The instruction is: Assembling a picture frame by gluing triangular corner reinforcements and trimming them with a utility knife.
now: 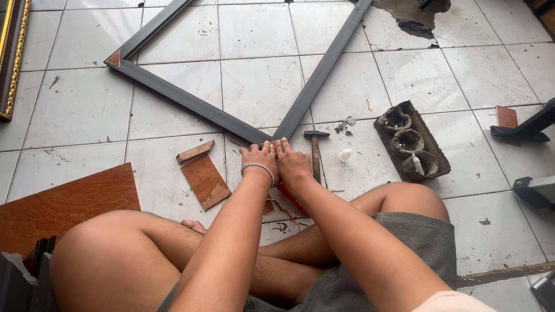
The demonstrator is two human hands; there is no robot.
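Down on the white tiled floor (81,110), a person sits cross-legged and presses both hands on the near corner of a dark wooden picture frame (191,101). This corner lies just in front of the knees, and the two frame bars run away from it toward the far edge of the floor, forming a V. The left hand (259,159), with a beaded bracelet (258,167) on the wrist, lies flat with the fingers bent down over the joint. The right hand (293,162) lies touching it, also palm down. Neither hand closes around anything; they only push on the corner, and what is under the palms I cannot see.

A hammer (316,153) lies just beside the right hand, its head pointing away from the person. Some small metal pieces (345,123) are near it, and a brown block with three round hollows (411,141) is farther to the right. Two reddish board pieces (202,176) lie left of the hands, and a larger brown board (63,205) is at the near left edge.

I think the joint can slip open if the pressure is uneven, because the long bars are free on the smooth tiles. Wood splinters near the hands could also prick the fingers.
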